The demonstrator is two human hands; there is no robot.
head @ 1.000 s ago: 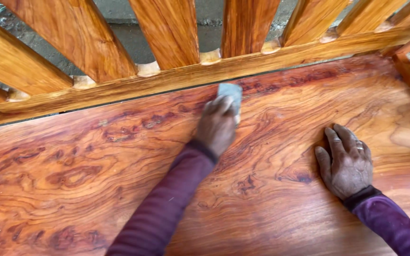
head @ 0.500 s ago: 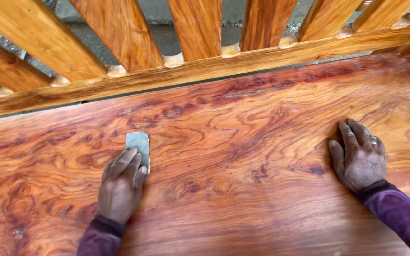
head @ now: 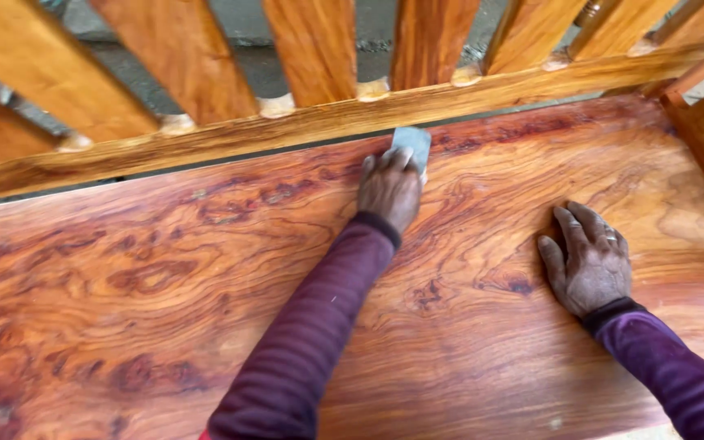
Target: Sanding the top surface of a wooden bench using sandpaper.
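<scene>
I have my left hand (head: 390, 189) stretched out across the wide red-brown wood panel (head: 205, 285), fingers pressed flat on a small grey sanding pad (head: 412, 145) that sits on the panel right at its far edge, just beside the lighter back rail (head: 311, 126). The hand is not clenched around the pad; it pins it down from above, with the pad's far end showing past the fingertips. My right hand (head: 587, 259) lies well apart from it, palm down and fingers spread on the bare panel near the right side, holding nothing and steadying me. Beyond the rail, the slanted slats (head: 315, 45) of the backrest rise out of view. I judge the step in hand to be rubbing down the panel's surface along its back edge. The next stroke, as I see it, calls for even downward pressure and a path that follows the swirling grain, keeping the pad flat so its corner does not dig in or knock against the rail.
</scene>
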